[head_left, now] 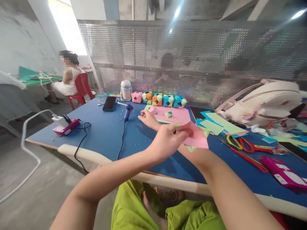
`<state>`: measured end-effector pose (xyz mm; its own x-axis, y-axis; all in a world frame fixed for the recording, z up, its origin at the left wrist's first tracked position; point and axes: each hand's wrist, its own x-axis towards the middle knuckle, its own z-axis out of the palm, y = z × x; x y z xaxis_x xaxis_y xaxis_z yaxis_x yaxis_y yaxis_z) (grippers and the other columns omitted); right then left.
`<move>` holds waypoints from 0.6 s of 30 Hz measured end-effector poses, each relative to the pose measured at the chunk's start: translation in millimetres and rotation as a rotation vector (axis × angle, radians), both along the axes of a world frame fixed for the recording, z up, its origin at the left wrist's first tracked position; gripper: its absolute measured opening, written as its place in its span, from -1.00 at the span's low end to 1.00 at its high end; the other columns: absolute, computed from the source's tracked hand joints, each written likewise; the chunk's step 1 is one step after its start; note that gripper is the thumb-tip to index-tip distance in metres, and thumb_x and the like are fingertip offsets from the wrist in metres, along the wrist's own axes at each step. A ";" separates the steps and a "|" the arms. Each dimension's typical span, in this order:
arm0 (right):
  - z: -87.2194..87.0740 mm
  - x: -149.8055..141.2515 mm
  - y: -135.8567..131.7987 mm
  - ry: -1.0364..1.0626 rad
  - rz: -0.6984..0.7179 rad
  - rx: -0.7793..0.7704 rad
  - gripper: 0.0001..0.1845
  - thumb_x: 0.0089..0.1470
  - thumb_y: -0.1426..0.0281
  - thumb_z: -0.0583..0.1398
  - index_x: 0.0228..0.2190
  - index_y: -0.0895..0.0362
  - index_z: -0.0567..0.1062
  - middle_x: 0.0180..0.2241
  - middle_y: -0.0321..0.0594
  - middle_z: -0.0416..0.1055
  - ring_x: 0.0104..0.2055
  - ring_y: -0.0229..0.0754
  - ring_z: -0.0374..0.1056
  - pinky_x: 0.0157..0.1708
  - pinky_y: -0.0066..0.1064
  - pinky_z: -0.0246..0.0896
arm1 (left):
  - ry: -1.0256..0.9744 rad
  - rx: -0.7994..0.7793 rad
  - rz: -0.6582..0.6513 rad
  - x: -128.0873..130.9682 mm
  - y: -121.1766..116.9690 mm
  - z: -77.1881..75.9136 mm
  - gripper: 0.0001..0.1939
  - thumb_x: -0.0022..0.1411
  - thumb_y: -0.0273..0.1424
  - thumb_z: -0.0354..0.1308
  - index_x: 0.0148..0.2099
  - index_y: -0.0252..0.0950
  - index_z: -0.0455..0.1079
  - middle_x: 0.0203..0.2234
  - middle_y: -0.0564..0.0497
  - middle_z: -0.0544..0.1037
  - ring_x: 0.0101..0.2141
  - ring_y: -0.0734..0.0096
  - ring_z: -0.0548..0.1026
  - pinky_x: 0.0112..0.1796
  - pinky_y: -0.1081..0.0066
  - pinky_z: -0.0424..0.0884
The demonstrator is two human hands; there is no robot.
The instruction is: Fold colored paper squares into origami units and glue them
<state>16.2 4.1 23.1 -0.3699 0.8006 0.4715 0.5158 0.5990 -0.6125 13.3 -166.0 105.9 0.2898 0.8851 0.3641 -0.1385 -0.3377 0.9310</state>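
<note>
My left hand (165,140) is closed on a folded pink and green paper piece (198,137), pinching its left edge between thumb and fingers. My right arm crosses beyond it, and my right hand (150,120) reaches out to the left above the table, fingers loosely bent and apart, with nothing visible in them. Left of that hand is a purple glue gun (128,112) with a black cord. Past it, a pink sheet (176,114) carries a small green and blue folded piece (168,114) and a small pink piece (153,110).
A row of paper cubes (157,99) and a jar (126,90) line the metal screen. A phone (109,103) and power strip (66,127) lie left. Paper strips (216,123), scissors (247,145), a magenta pack (281,172) and a backpack (271,99) are right. A person sits far left.
</note>
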 end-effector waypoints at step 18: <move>-10.5 -118.4 33.5 0.087 -0.457 -0.428 -0.61 0.04 0.33 0.15 -0.11 0.27 0.34 -0.03 0.17 0.40 0.03 0.12 0.31 0.05 -0.04 0.06 | -0.258 -0.399 0.514 -152.0 -13.4 -86.2 -0.76 -0.13 -0.31 0.38 -0.38 -0.34 0.56 -0.56 0.04 0.50 -0.51 0.48 0.35 -0.47 0.50 0.27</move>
